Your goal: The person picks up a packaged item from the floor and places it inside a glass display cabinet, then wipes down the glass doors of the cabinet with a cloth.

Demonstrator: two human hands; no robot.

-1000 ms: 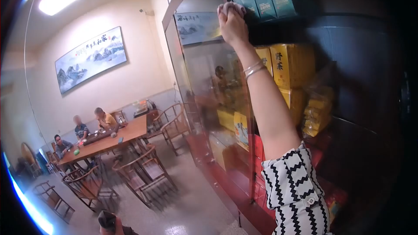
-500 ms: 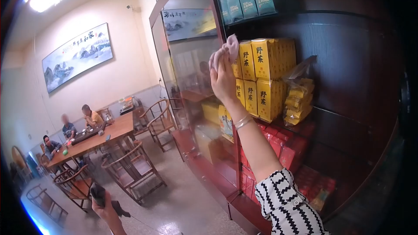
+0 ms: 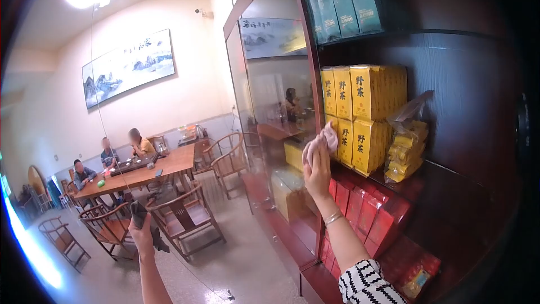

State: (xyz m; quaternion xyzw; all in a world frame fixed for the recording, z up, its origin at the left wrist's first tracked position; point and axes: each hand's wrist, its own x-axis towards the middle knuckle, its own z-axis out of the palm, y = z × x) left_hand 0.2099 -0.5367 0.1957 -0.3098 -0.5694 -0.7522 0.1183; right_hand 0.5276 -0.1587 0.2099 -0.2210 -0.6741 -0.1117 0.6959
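Note:
My right hand, with a bracelet at the wrist, grips a crumpled pale pink cloth. The cloth is at the dark red upright edge of the glass cabinet door, in front of yellow tea packs; whether it touches the edge or the packs I cannot tell. Lower on the left, my left hand is closed around a dark grey item. A limp-looking end of it hangs beside the fingers, and its exact kind is unclear.
Teal packs fill the upper shelf; red boxes sit below. A clear bag of yellow packets stands beside the yellow packs. Several people sit at a wooden table beyond chairs. A framed picture hangs behind.
My right hand and the cloth have moved down along the door edge, from the upper yellow packs to the lower ones. The camera view has shifted; my left hand still holds the dark item.

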